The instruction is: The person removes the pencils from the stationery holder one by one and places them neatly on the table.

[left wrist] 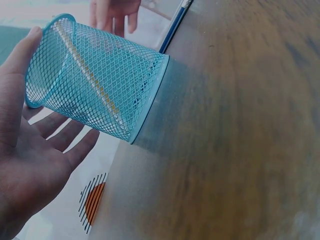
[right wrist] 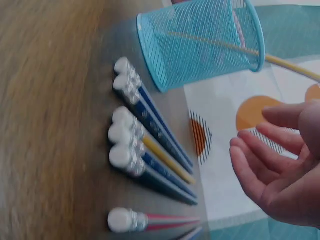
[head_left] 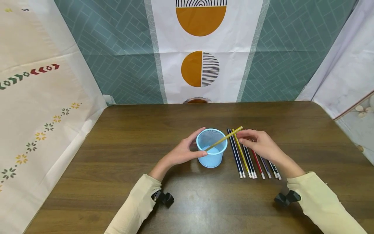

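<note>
A light blue mesh pencil cup stands upright on the table. My left hand holds it from the left, thumb at the near rim and fingers round the far side. One yellow pencil leans in the cup, its upper end sticking out over the right rim; through the mesh its lower part shows slanting. Close to that upper end is my right hand, with fingers loosely bent; the right wrist view shows these fingers apart from the pencil. Below that hand lies a row of pencils, including a red pencil.
The row holds several dark blue, black, yellow and red pencils, with white erasers toward the near side. A brown wooden table carries everything. Patterned cloths hang behind and at both sides. Each wrist wears a small black camera.
</note>
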Available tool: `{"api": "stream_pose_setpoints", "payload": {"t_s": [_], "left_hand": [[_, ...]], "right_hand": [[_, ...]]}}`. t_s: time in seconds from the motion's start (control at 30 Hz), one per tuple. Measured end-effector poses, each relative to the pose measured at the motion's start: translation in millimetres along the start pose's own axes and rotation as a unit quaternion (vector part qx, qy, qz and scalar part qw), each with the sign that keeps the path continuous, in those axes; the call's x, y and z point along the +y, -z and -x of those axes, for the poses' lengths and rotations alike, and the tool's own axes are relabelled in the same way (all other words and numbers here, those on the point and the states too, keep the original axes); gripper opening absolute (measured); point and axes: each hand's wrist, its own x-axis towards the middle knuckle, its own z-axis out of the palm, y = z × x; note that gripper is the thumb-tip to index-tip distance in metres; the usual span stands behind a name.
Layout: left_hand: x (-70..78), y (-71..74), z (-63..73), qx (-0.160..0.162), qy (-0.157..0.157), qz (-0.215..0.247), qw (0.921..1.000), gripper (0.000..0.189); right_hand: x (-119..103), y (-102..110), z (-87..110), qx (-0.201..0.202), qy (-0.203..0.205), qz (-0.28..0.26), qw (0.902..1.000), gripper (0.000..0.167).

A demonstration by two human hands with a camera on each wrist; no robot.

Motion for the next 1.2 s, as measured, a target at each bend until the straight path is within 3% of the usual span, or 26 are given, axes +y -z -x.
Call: {"api": "stream_pose_setpoints", "payload": {"t_s": [0.27, 0.53, 0.9, 1.2], "left_hand": [[-3.2, -3.0, 1.7, -0.004, -0.006, 0.005, 1.0, 0.084], [-5.7, -4.8, 3.9, -0.003, -0.01, 0.009, 0.9999, 0.084], [-4.2, -2.3, 3.4, -0.003, -0.014, 0.01, 0.9998, 0.084], [-2.4, -0.1, 2.2, -0.003, -0.019, 0.01, 0.9998, 0.084]], "right_hand": [[-2.9, -12.4, 1.2, -0.008, 0.013, -0.037, 0.9992, 0.031], [-1.8, -21.5, -4.1, 0.007, 0.044, -0.115, 0.9923, 0.029], [-6.1, -26.6, -13.6, 0.01, 0.05, -0.151, 0.9871, 0.034], [-11.5, -26.0, -19.1, 0.0, 0.058, -0.135, 0.9892, 0.033]]}}
